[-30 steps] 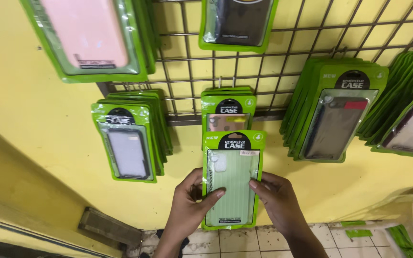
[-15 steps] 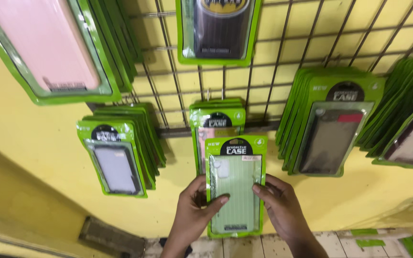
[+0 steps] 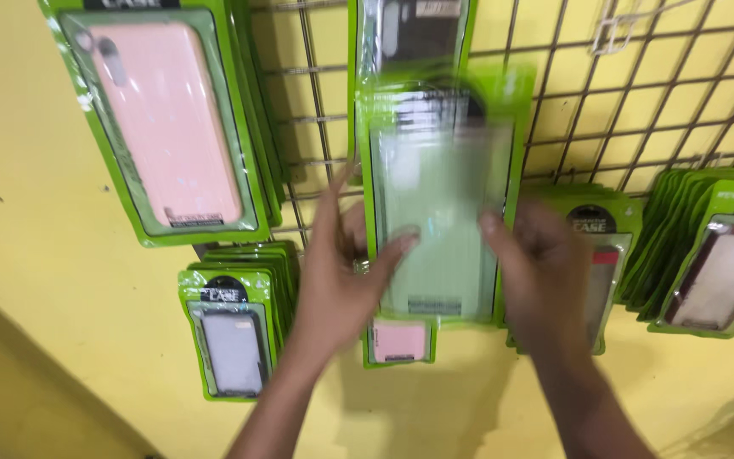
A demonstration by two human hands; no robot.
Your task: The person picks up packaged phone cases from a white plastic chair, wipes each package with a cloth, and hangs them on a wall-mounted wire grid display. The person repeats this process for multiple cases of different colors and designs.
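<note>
I see pale-green phone case in green blister pack | raised against wire grid rack since earlier | left hand, right hand clamped on its edges

Two bare, sleeveless forearms, ringless fingers

The green glossy plastic pack with a pale green matt phone case shines under clear film. At ten o'clock, the smooth pink case pack gleams. Thin metal wire grid; matt yellow painted wall.
</note>
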